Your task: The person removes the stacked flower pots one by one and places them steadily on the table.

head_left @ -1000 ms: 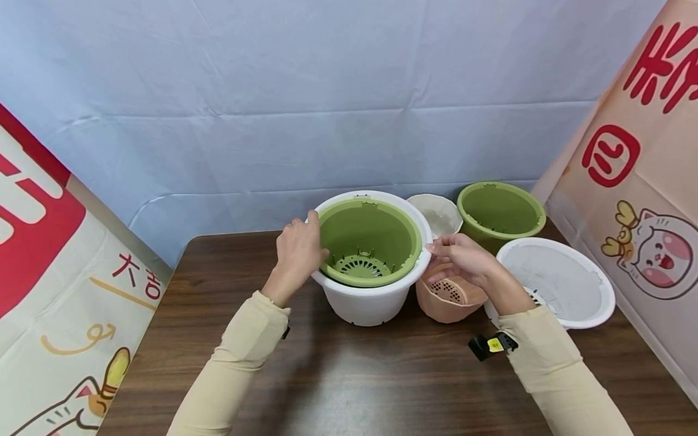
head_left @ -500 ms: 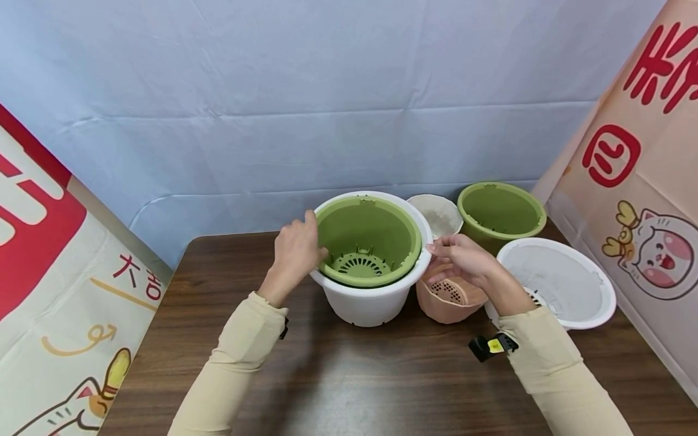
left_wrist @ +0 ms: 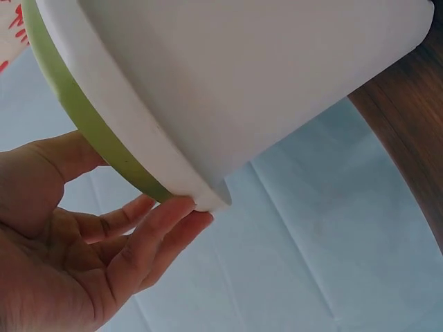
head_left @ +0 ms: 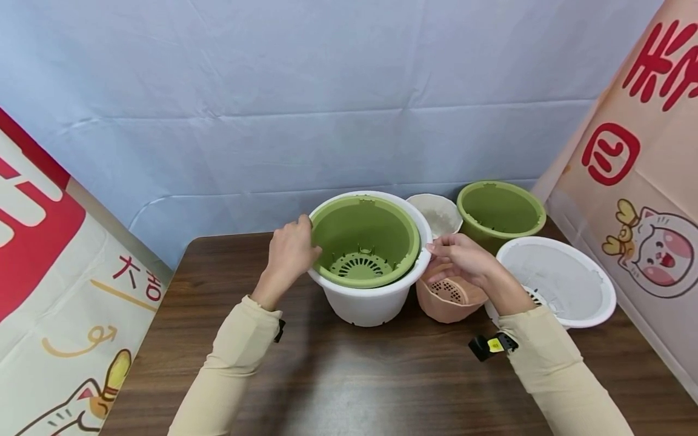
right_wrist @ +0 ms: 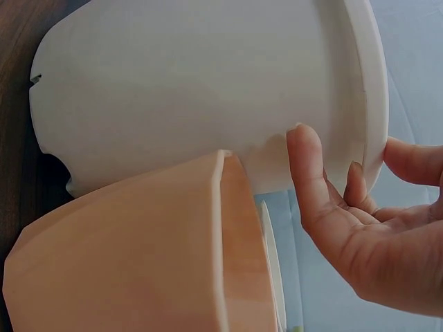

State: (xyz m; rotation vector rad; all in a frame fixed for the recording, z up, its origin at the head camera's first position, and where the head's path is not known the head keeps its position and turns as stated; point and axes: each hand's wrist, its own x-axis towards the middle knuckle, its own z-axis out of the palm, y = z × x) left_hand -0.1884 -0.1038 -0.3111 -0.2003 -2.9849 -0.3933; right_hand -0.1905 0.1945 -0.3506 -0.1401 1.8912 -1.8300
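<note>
A green plastic flowerpot (head_left: pixel 376 233) with a slotted base sits inside a white flowerpot (head_left: pixel 364 309) on the table. My left hand (head_left: pixel 291 251) holds the green pot's rim at its left side, thumb over the edge. In the left wrist view, the fingertips (left_wrist: pixel 169 218) also touch the white rim beside the green one. On the right side, my right hand (head_left: pixel 463 257) pinches the white pot's rim between thumb and fingers. The right wrist view shows one finger (right_wrist: pixel 306 166) extended along the white pot's outer wall. The green pot lies against the white pot's left edge, leaving a wider gap at right.
A peach flowerpot (head_left: pixel 444 312) with a perforated base stands beside the white pot, under my right hand. Behind it is a small pale pot (head_left: pixel 438 212). Further right are another green pot (head_left: pixel 501 209) and a second white pot (head_left: pixel 567 281). A cloth backdrop (head_left: pixel 245 151) hangs behind the table.
My left hand has shifted slightly left, and the green pot has slid left with it inside the white pot. My right hand and the white pot have barely moved.
</note>
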